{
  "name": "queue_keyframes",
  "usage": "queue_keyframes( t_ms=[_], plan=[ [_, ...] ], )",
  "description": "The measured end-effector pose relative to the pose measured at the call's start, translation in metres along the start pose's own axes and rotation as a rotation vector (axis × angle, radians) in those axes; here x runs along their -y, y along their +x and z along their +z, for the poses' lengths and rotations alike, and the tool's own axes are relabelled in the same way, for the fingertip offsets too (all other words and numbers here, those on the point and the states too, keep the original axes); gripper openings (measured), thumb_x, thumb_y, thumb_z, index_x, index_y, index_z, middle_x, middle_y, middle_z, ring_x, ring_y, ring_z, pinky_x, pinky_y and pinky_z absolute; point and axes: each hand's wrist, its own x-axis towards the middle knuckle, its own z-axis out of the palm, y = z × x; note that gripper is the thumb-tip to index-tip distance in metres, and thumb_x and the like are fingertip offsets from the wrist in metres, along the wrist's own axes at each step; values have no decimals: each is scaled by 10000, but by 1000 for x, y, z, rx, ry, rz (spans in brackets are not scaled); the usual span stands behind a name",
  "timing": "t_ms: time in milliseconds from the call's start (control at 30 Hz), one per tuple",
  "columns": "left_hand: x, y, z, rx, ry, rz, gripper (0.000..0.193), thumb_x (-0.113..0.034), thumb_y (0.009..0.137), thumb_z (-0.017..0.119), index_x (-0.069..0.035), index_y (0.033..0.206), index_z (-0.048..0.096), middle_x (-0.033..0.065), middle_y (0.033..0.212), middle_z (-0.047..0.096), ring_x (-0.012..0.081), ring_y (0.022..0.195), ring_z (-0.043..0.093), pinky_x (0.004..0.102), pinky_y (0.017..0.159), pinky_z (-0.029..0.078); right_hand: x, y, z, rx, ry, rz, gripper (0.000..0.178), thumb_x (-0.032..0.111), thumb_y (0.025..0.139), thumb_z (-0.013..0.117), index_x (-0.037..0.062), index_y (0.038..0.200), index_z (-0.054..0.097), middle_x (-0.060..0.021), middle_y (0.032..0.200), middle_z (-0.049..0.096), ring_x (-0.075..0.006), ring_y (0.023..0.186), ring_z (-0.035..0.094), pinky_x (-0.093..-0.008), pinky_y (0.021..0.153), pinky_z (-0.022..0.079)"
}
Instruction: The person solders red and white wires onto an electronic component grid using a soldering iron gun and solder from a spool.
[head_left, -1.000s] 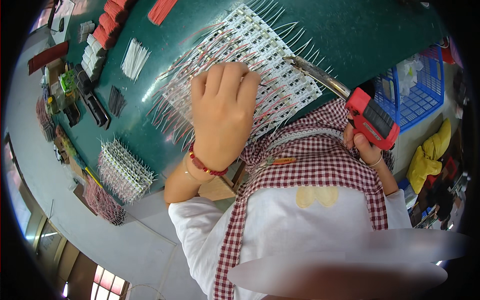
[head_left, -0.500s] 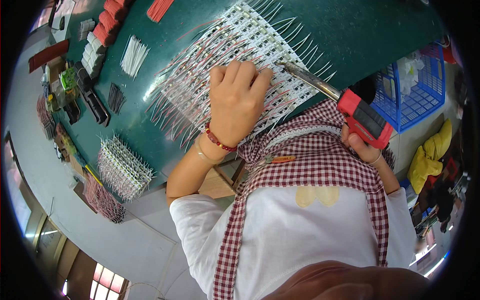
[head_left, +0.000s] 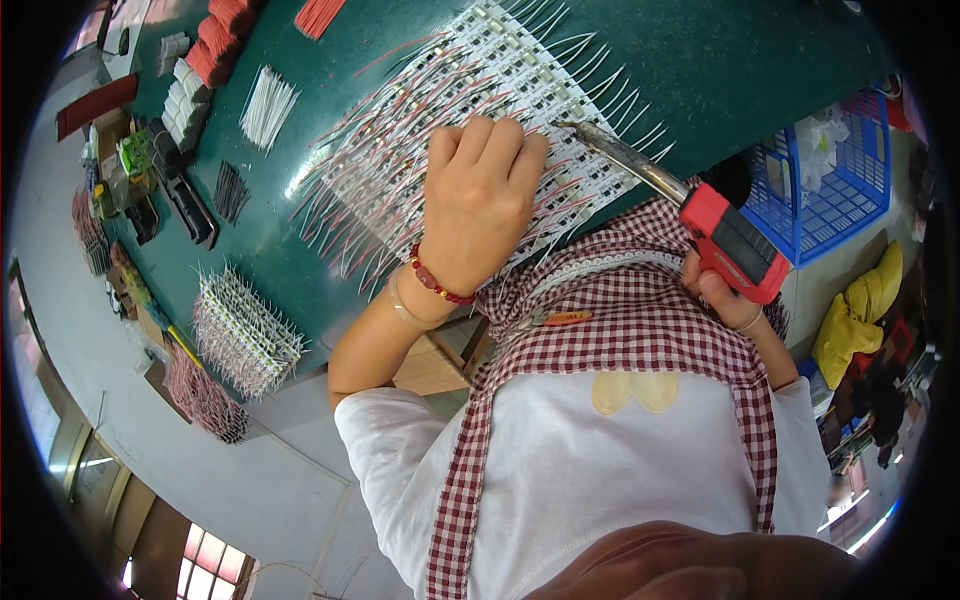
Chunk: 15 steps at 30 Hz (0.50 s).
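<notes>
A white circuit board panel point(head_left: 560, 95) lies on the green table, its rows of small parts trailing red and white wires. My left hand point(head_left: 483, 195) rests over the panel's near middle with its fingers curled down; whatever they pinch is hidden beneath them. My right hand point(head_left: 712, 288) grips the red and black handle of a soldering iron point(head_left: 735, 245). The iron's metal shaft slants up to the left, and its dark tip meets or hovers just above the panel, a little right of my left fingers. Loose wires fan out past the panel's left and right edges.
On the green table point(head_left: 270, 190), white wires point(head_left: 268, 108), black wires point(head_left: 231, 192) and red wires point(head_left: 319, 15) lie in bundles. A stack of wired boards point(head_left: 247, 335) sits at the near left edge. A blue basket point(head_left: 835, 185) stands at the right.
My left hand has shifted very slightly right, its fingers still curled. The soldering iron has moved a touch to the right, its tip staying at the panel.
</notes>
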Motion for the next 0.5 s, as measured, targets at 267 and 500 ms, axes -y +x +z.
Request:
queue_keyframes(
  t_ms=[267, 500],
  plan=[
    [-2, 7, -4, 1, 11, -4, 193, -25, 686, 678, -103, 861, 657, 6, 734, 511, 184, 749, 526, 337, 704, 370, 3, 0, -3, -6, 137, 73, 134, 145, 816, 645, 17, 852, 633, -50, 743, 619, -172, 663, 599, -296, 631, 479],
    [-10, 4, -9, -60, -20, 58, 201, -42, 672, 647, -70, 871, 639, 24, 760, 510, 192, 784, 523, 344, 700, 378, -3, -10, -8, 14, 133, 110, 153, 141, 792, 659, 5, 862, 650, -68, 766, 646, -206, 690, 635, -299, 642, 493]
  ],
)
